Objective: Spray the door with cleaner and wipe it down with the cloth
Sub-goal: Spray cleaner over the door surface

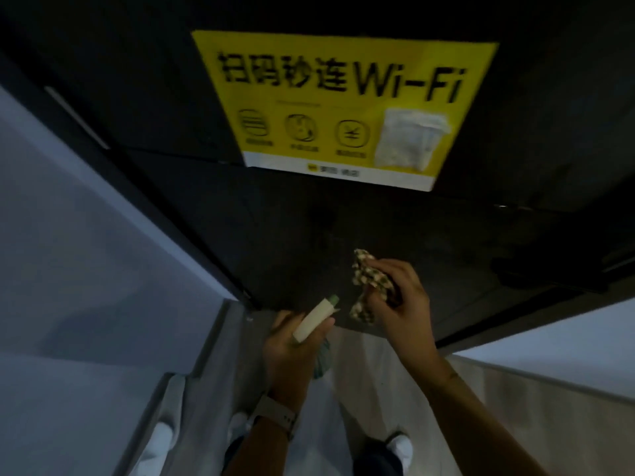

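Dark, nearly black door [309,228] fills the upper and middle part of the head view. A yellow sticker [343,97] with black "Wi-Fi" lettering is fixed to it, high and right of centre.

Left hand [292,341]: fingers curled round a spray bottle [314,321]. The pale spray head projects above the fist, and its green nozzle tip points at the lower door, just short of the surface. The bottle body shows below the fingers. A watch [275,415] is on this wrist.

Right hand [398,297]: fingers clenched on a checked cloth [369,280]. The cloth is bunched in the grip, with folds projecting above and below the fingers on the door side. Whether it touches the door cannot be told. It sits just right of the nozzle, apart from it.

White walls flank the door. A pale floor [378,372] lies below the hands, with white shoes [400,444] at the bottom edge.
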